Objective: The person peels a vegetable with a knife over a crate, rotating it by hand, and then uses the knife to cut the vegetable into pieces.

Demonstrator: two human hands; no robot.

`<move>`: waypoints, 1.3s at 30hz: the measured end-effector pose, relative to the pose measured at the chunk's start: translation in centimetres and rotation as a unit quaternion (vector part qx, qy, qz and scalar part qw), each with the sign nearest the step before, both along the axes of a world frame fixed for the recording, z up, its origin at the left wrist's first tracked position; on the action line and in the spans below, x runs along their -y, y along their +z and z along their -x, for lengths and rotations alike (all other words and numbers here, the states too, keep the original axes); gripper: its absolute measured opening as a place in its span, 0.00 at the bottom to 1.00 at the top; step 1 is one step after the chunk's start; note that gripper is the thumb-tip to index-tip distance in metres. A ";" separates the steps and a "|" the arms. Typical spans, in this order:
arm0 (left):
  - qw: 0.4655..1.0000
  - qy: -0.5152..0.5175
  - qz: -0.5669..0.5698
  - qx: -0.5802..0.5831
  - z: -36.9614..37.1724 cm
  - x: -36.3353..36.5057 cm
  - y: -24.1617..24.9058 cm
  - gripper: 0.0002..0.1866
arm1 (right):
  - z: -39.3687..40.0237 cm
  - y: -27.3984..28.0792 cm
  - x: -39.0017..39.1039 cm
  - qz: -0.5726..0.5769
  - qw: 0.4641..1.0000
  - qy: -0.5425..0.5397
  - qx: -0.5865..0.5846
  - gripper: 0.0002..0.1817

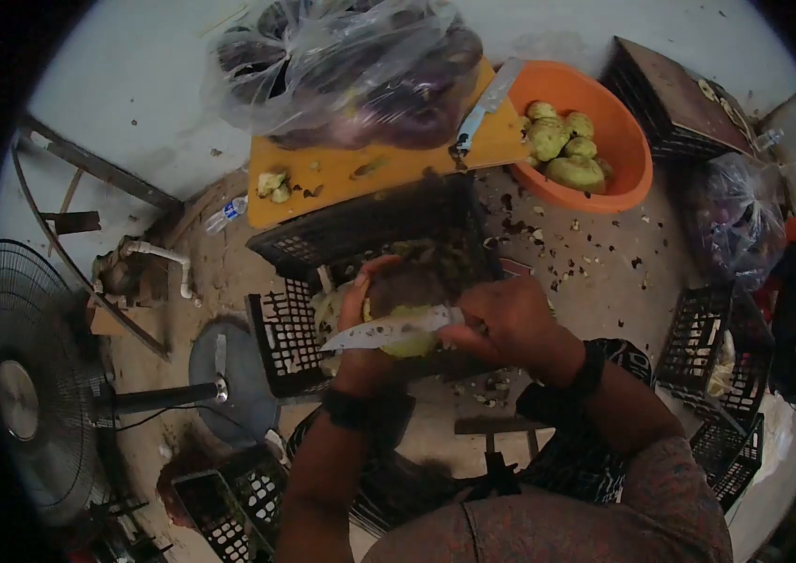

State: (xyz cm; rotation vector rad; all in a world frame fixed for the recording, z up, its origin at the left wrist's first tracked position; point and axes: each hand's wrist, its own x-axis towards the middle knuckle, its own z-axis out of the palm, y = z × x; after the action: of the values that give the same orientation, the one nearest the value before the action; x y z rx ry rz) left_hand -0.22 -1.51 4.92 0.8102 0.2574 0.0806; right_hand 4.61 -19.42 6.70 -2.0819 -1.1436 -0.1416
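Observation:
My right hand (506, 319) is closed round the handle of a knife (393, 330), whose broad, stained blade points left. The blade lies across a large, partly peeled vegetable (407, 286) with dark brown skin and yellow-green flesh; its exact kind I cannot make out. My left hand (358, 314) grips this vegetable from the left, its fingers partly hidden behind the blade. Both hands are above a black plastic crate (290, 324) holding peelings and scraps.
Beyond the crate, an orange board (290, 192) bears a clear bag of purple vegetables (360, 84) and a second knife (487, 103). An orange basin (637, 178) holds several peeled vegetables. A fan (22, 394) stands left; black crates (698, 328) stand right. Scraps litter the floor.

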 end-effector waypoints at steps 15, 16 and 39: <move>0.996 -0.046 -0.038 0.065 0.5 -1.2 -0.9 0.19 | -1.0 -0.1 0.4 0.046 0.997 -0.047 0.033 0.20; 0.995 -0.046 -0.067 0.051 0.6 -1.3 -0.9 0.19 | -0.9 -0.1 0.3 0.052 0.997 -0.047 0.031 0.20; 0.999 -0.040 0.029 -0.008 0.9 -1.3 -1.6 0.26 | -2.5 -1.2 0.4 0.082 0.986 -0.147 -0.006 0.20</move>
State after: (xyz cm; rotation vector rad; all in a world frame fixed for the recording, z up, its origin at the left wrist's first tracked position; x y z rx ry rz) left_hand -1.14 -0.16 3.35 0.7626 0.2404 -0.0089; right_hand 7.13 -19.78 5.55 -2.3872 -0.8583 -0.1806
